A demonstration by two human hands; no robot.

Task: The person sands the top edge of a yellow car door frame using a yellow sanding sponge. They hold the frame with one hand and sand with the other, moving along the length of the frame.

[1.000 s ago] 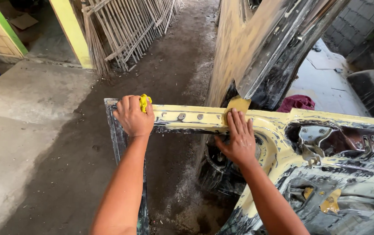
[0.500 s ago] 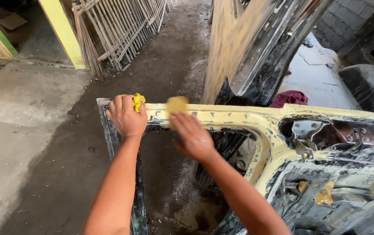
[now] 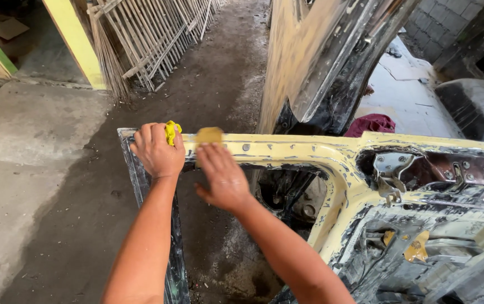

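since a second ago the right hand (image 3: 223, 177) has slid along the door frame (image 3: 309, 152) toward the left hand (image 3: 156, 151) — the sanding pad (image 3: 209, 135) under its fingertips now sits just beside the left fingers, near the frame's corner, so the rubbing seems to have worked over to that end. the right fingers are pressed together, flat on the tan pad. the left fingers are curled over the frame's top edge, pinching a yellow cloth (image 3: 171, 132). both forearms reach forward, the right wrist angled inward — the left straight.
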